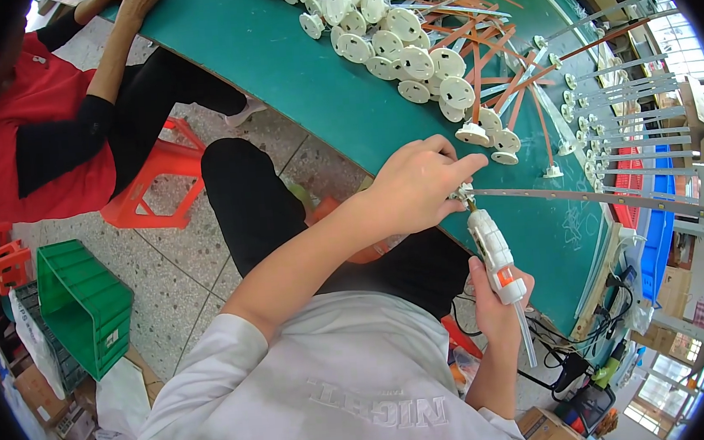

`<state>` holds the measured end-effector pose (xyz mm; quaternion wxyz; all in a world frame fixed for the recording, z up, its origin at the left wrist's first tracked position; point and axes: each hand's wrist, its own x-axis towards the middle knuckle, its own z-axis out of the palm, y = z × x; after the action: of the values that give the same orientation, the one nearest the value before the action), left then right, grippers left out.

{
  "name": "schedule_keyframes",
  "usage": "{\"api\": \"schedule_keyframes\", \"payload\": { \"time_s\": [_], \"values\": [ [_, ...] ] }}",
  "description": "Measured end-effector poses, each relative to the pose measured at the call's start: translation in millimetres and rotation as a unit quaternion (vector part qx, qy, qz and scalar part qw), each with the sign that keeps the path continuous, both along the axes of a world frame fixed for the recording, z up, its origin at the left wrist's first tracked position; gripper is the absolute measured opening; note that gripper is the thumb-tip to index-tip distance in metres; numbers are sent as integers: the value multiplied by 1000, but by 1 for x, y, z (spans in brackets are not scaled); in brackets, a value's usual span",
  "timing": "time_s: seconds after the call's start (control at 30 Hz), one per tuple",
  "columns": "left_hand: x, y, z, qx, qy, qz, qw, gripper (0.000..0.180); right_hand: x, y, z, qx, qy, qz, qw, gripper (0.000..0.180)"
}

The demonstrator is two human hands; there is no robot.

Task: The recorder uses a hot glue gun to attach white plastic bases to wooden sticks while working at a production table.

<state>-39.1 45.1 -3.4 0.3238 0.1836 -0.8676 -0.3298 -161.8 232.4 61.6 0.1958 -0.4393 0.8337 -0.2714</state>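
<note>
While left hand [415, 186] grasps a small fitting [461, 192] (strip [590, 195] end), right hand [495, 304] clenches glue gun [495, 254]

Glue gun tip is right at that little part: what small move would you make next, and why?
Probably squeeze the trigger. The right hand holds the glue gun with its nozzle against the small part pinched by the left hand at the end of the grey strip.

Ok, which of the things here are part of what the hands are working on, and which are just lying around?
In use:
- left hand, pinching a small white part at the end of a long grey strip
- right hand, holding a white glue gun with its tip at that part

Lying about:
- pile of white discs
- orange strips
- green crate
- red stool
</note>
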Motion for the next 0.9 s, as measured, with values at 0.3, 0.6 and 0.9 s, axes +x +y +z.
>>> {"api": "schedule_keyframes", "payload": {
  "time_s": [0.3,0.6,0.9],
  "values": [
    [-3,-9,0,-4,1,-25,1000,60,-4,-2,-1,0,-31,-31,999,28],
    [-4,-2,-3,-57,28,6,998,48,-7,22,-41,-105,-58,-115,986,41],
    [-21,16,7,-66,-23,4,998,53,-36,28,-41,2,-107,-77,991,32]
  ]
}}
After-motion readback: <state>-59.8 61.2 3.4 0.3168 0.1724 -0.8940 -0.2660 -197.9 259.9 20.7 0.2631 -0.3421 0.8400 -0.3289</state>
